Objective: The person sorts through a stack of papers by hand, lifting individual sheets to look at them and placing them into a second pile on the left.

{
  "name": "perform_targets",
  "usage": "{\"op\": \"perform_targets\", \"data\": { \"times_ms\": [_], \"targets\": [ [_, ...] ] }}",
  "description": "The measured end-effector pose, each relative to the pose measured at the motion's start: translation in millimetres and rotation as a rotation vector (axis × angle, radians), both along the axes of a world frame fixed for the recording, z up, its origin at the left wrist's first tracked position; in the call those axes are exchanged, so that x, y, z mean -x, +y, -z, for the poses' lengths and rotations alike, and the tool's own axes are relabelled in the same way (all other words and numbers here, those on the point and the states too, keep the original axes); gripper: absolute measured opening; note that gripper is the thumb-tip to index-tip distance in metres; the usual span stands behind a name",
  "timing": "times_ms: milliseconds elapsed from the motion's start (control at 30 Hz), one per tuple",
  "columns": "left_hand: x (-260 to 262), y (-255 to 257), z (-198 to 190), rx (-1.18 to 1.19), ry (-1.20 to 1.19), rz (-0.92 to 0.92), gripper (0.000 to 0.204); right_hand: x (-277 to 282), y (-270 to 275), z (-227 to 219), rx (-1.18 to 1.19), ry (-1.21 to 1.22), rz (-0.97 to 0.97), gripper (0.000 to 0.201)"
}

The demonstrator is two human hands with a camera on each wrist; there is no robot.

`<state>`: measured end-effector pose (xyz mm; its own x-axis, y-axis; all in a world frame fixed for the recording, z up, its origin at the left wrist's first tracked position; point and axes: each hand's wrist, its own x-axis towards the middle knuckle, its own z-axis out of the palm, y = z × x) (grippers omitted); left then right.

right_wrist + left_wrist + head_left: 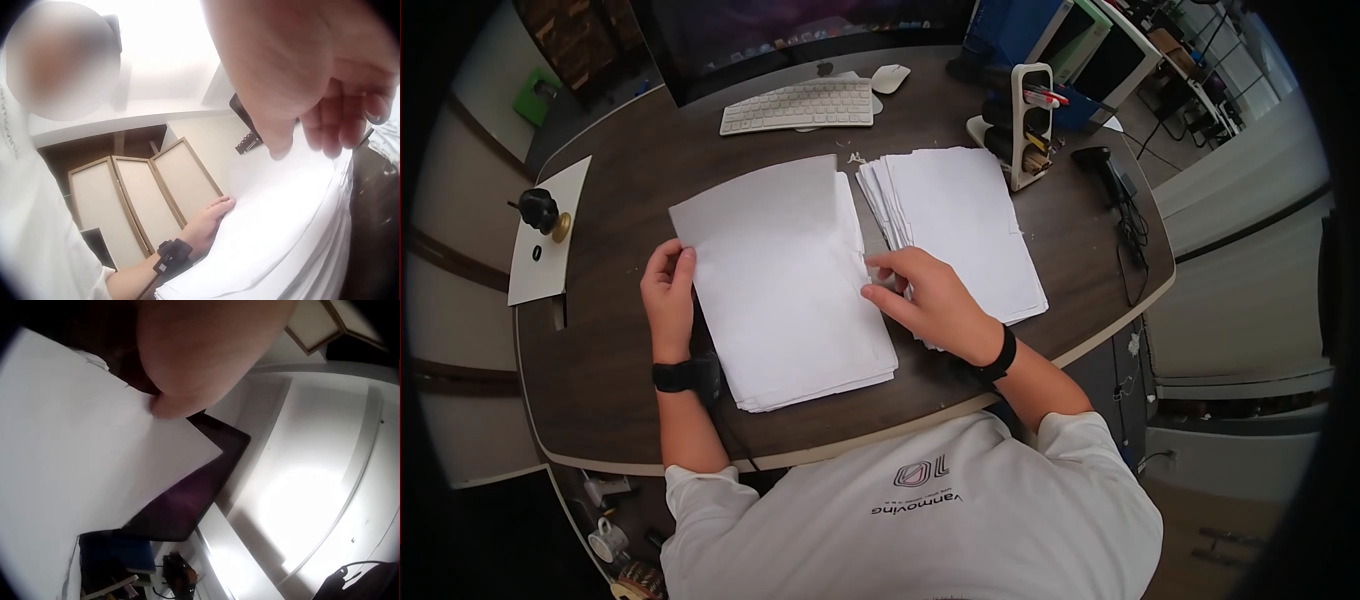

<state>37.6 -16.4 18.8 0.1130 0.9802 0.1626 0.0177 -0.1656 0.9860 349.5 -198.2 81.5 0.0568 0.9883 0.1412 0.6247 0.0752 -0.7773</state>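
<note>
A stack of white paper [820,385] lies in front of me on the dark desk, its edges slightly uneven. My left hand [668,295] pinches the left edge of the top sheet [760,205], thumb above. That sheet's far part is raised and looks greyer than the paper below; the left wrist view shows its corner [203,450] up close. At the stack's right edge is my right hand [945,300], fingers loosely bent, thumb and fingertips right at the paper, gripping nothing. A second paper stack [970,215] with ragged left edges lies beyond the right hand.
Behind the stacks are a white keyboard [800,107], a mouse [890,78] and a monitor [800,40]. A white pen holder [1030,125] stands behind the right stack. A black scanner with a cable [1105,175] lies at right. A white board [550,230] carries a small black object at left.
</note>
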Motion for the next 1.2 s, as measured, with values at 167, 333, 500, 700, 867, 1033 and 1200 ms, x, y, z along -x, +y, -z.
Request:
{"op": "perform_targets", "data": {
  "times_ms": [167, 333, 500, 700, 867, 1033, 1200],
  "targets": [
    [-3.3, -2.7, -1.8, 0.109, -0.381, 0.196, 0.019, 17.9, 5.3, 1.9, -0.07, 0.209, 0.069, 0.045],
    [-7.6, -13.7, -15.1, 0.226, -0.43, 0.257, 0.013, 6.4, 0.3, 10.1, 0.056, 0.566, 0.148, 0.024],
    [-9.5, -2.8, -1.0, -0.042, 0.453, -0.017, 0.024, -68.9, -16.6, 12.0, -0.164, 0.752, 0.442, 0.022],
    [-12.8, -7.7, -1.7, -0.08, 0.663, -0.02, 0.032, -166.5, -37.5, 17.2, -0.052, 0.673, 0.608, 0.022],
    [-12.5, -8.9, -4.7, -0.042, 0.692, 0.0, 0.032, -185.1, -37.5, 38.0, 0.063, 0.617, 0.627, 0.021],
    [-11.1, -6.9, -0.4, -0.022, 0.589, -0.002, 0.026, -184.1, -33.7, 44.6, 0.061, 0.438, 0.586, 0.025],
    [-8.1, -2.8, 6.1, -0.011, 0.548, 0.026, 0.023, -178.2, -31.6, 38.3, 0.111, 0.154, 0.608, 0.039]
  ]
}}
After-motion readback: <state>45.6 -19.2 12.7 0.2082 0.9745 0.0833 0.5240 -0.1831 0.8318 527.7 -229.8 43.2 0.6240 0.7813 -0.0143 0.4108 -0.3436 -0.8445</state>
